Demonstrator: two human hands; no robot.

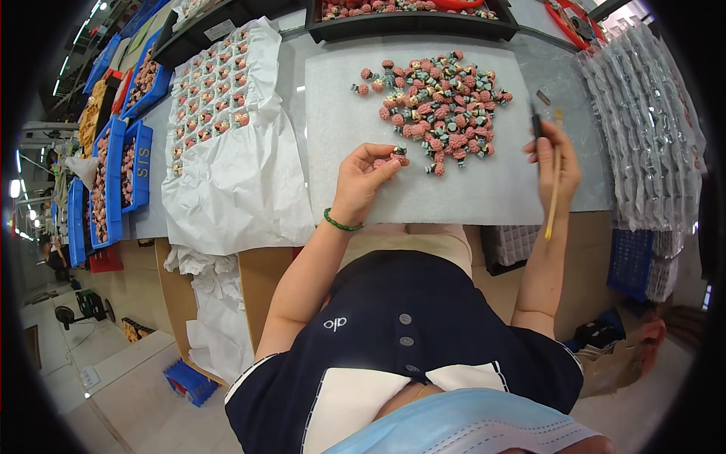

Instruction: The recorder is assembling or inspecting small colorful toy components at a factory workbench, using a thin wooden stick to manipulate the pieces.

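My left hand (367, 178), with a green bead bracelet on the wrist, pinches a small pink-and-dark figurine (398, 157) between thumb and fingers over a white sheet (340, 98). Off to the right, my right hand (558, 159) is closed around a slim black-handled tool (536, 122) and a thin yellow stick (555, 181). What kind of tool the black one is, I cannot make out. A heap of similar pink figurines (446, 113) with grey-green and cream parts lies on the sheet, beyond and between my hands.
Left of the sheet, a tray of figurines in pockets (215, 91) is partly covered by white paper (227, 189). A black tray (416, 25) of figurines stands at the back. Blue bins (112, 181) are at far left; stacked clear plastic trays (643, 129) stand at right.
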